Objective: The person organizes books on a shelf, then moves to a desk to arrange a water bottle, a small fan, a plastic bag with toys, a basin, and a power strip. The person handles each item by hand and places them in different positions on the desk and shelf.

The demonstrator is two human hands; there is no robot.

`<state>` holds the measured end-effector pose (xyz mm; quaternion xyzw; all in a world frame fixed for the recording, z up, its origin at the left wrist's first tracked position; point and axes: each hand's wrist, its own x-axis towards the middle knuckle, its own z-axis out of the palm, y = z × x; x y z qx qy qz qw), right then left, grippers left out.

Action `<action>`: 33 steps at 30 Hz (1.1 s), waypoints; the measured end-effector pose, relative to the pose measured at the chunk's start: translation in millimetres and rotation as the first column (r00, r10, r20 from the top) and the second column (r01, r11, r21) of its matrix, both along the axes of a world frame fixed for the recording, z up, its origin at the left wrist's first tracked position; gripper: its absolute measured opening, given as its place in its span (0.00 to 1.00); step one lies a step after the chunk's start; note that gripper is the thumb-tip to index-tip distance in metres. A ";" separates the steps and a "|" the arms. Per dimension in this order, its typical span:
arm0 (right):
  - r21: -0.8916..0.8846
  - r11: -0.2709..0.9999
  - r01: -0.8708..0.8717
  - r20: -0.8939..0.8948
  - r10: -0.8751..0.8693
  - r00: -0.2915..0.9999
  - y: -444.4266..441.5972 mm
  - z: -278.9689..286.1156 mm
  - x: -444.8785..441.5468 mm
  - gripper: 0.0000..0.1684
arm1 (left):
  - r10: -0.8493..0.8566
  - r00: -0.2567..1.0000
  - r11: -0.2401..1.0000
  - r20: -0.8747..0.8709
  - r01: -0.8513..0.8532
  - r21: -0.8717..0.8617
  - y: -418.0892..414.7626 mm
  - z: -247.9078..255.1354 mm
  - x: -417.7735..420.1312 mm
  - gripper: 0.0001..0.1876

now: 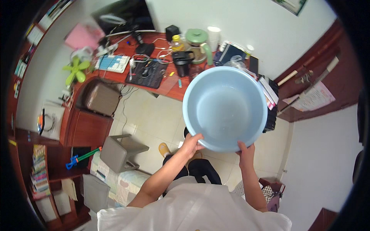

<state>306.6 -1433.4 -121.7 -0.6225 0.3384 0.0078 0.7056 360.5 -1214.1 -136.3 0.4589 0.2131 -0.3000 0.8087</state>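
A large light blue plastic basin (225, 109) is held up in front of me, its open top facing me. My left hand (191, 145) grips its rim at the lower left, thumb inside the rim. At the lower right, my right hand (245, 153) grips the same rim, thumb on top and fingers beneath. The basin shows only some light glare and small specks on its inner bottom. Its far side overlaps the edge of a red-brown desk (170, 86) and hides part of it.
The desk bears a green-lidded pitcher (197, 37), a black tumbler (182, 65), a keyboard (113, 63), a monitor (124, 17) and cables. A grey plastic stool (115, 153) stands at the left, near a bed (130, 182). A wooden door (332, 72) is at the right.
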 end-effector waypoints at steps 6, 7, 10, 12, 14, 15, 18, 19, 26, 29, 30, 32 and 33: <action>0.011 0.965 -0.263 -0.031 0.263 0.964 67.8 -2.1 -29.6 0.25 | 0.277 0.955 0.959 -0.107 -0.281 -0.025 78.9 1.6 -89.4 0.25; 0.012 0.952 -0.307 -0.036 0.308 0.951 81.5 -6.3 -31.3 0.25 | 0.336 0.935 0.940 -0.114 -0.341 -0.022 91.7 1.4 -102.5 0.25; 0.068 0.855 -0.514 -0.045 0.517 0.855 127.5 -19.2 -31.5 0.23 | 0.515 0.845 0.852 -0.143 -0.523 -0.024 130.0 -8.6 -142.1 0.25; 0.160 0.762 -0.627 -0.039 0.640 0.768 159.4 -43.1 -26.3 0.25 | 0.633 0.757 0.764 -0.160 -0.645 -0.030 155.0 -28.0 -167.3 0.24; 0.259 0.653 -0.712 -0.027 0.741 0.671 196.2 -54.0 -23.5 0.30 | 0.732 0.659 0.662 -0.172 -0.748 -0.048 182.8 -53.8 -192.1 0.24; 0.314 0.597 -0.739 -0.014 0.781 0.625 219.7 -55.6 -17.8 0.33 | 0.769 0.614 0.615 -0.177 -0.787 -0.057 197.9 -67.5 -201.7 0.23; 0.320 0.410 -0.854 -0.023 0.905 0.425 280.9 -76.8 -7.6 0.41 | 0.887 0.423 0.415 -0.187 -0.906 -0.083 246.8 -116.2 -229.3 0.21; 0.296 0.344 -0.891 -0.040 0.936 0.349 299.4 -88.8 -4.7 0.44 | 0.913 0.358 0.346 -0.196 -0.933 -0.096 266.1 -127.7 -234.1 0.21; 0.068 0.187 -0.980 0.118 0.974 0.194 407.8 -177.6 -28.5 0.32 | 0.983 0.016 -0.001 -0.181 -0.995 -0.096 413.3 -257.9 -271.3 0.10; 0.063 0.136 -0.989 0.050 0.989 0.139 448.0 -201.0 -44.2 0.26 | 0.985 0.008 -0.012 -0.175 -0.993 -0.116 468.6 -314.7 -298.0 0.10; 0.084 0.113 -0.990 0.018 0.993 0.115 462.1 -206.5 -47.8 0.25 | 0.985 0.017 -0.005 -0.174 -0.992 -0.123 484.1 -323.9 -296.9 0.09; 0.107 0.112 -0.988 0.060 0.991 0.119 488.5 -203.6 -52.0 0.23 | 0.967 -0.075 -0.082 -0.244 -0.996 -0.018 508.7 -319.2 -284.8 0.08; 0.121 0.107 -0.987 0.082 0.990 0.117 500.1 -201.5 -53.9 0.22 | 0.954 -0.127 -0.120 -0.272 -0.992 0.042 520.3 -316.6 -280.7 0.08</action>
